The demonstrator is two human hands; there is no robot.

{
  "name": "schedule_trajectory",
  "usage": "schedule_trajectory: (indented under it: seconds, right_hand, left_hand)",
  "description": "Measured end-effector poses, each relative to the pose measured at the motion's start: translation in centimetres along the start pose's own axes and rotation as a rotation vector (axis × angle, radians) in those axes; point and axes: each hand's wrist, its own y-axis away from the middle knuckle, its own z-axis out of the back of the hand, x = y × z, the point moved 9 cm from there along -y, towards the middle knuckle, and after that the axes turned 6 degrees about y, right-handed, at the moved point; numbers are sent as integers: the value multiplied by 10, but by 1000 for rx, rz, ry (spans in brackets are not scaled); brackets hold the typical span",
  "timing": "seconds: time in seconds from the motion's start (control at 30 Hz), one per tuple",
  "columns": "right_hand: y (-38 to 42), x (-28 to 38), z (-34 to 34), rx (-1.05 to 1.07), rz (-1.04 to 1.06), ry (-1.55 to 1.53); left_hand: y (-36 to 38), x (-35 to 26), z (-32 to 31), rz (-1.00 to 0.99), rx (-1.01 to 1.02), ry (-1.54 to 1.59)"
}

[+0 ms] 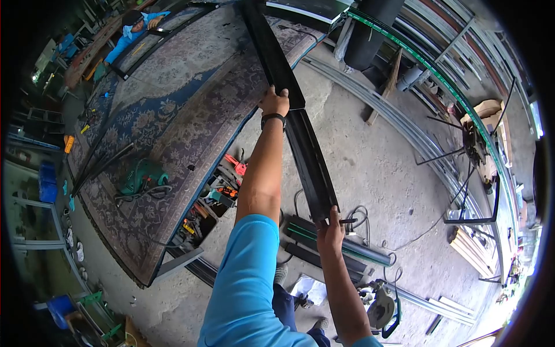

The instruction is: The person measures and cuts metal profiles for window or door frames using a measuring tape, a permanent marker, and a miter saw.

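Note:
A long black metal channel (312, 165) runs from the top of the view, over the carpeted table's edge, down toward me. A bright crosswise line near its middle looks like a joint or cut edge. My left hand (273, 103), with a dark band on the wrist, is closed on the channel's left side just above that line. At the near end, my right hand (330, 232) grips the channel with its thumb on top. A thin dark pen-like stick (348, 221) pokes out beside the right thumb; its other end is hidden.
A patterned carpet covers the table (173, 124), which bears a green power tool (144, 176). Another person (133, 34) works at its far side. Below are a toolbox (202, 217), dark profiles (347, 248) and a circular saw (381, 306). Metal lengths (393, 110) lie right.

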Motion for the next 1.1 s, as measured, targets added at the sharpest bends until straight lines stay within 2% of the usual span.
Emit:
schedule_trajectory:
  seconds: [0.07, 0.17, 0.2, 0.27, 0.33, 0.37, 0.47, 0.53, 0.57, 0.6, 0.67, 0.73, 0.77, 0.8, 0.83, 0.87, 0.93, 0.97, 1.0, 1.03, 1.07, 1.1]
  right_hand:
    - [2, 1, -2, -13, -7, -2]
    - [-3, 0, -3, 10, 2, -24]
    - [-6, -1, -2, 23, 7, -38]
    - [-6, 2, -6, -2, 1, -51]
    - [-18, -7, 1, -11, -18, -78]
    - [-15, 0, -5, -34, -33, -91]
    - [-21, 8, 4, -81, -28, -37]
    - [-24, 28, -1, -3, -8, -56]
    - [-27, 33, -3, 83, -18, -63]
    - [-30, 38, -1, 118, -8, -68]
    - [-20, 45, 10, 119, -4, 2]
    - [-3, 51, 35, 152, 24, 162]
    - [10, 50, 61, 132, 43, 213]
    - [21, 47, 89, 119, 63, 264]
    - [31, 35, 133, 88, 69, 351]
    - [65, 35, 165, 98, 24, 260]
    - [120, 10, 266, 67, -129, 254]
    - [143, -11, 332, 17, -169, 337]
    - [168, -26, 405, -3, -118, 496]
    - [201, -38, 471, -70, -200, 513]
    - [224, -55, 549, -99, -156, 545]
    - [260, -45, 605, -190, -227, 592]
  left_hand:
    - [-2, 0, 1, -61, -4, -26]
    - [10, 5, 16, 74, -60, 249]
    - [32, -2, 32, 15, -216, 317]
    - [62, 16, 35, -172, -232, 423]
    - [148, 31, 54, -115, -163, 708]
    - [189, 61, 47, -25, -61, 777]
    - [329, 191, 20, 201, 118, 423]
    - [455, 308, -9, 525, 270, 485]
    - [511, 335, -9, 521, 380, 428]
    - [567, 360, -9, 507, 490, 370]
    - [665, 366, 19, 738, 562, 365]
    - [739, 380, 42, 872, 721, 278]
    - [765, 382, 54, 870, 821, 161]
    - [787, 388, 63, 867, 823, 78]
    - [800, 396, 62, 693, 961, -33]
    - [811, 400, 64, 516, 1095, -141]
    - [825, 388, 80, 394, 1059, -160]
    - [822, 344, 94, 299, 993, -156]
    - [842, 382, 105, 428, 888, -50]
    - [855, 366, 124, 598, 888, -111]
    - [873, 381, 140, 663, 811, -57]
    - [892, 374, 161, 709, 728, -141]
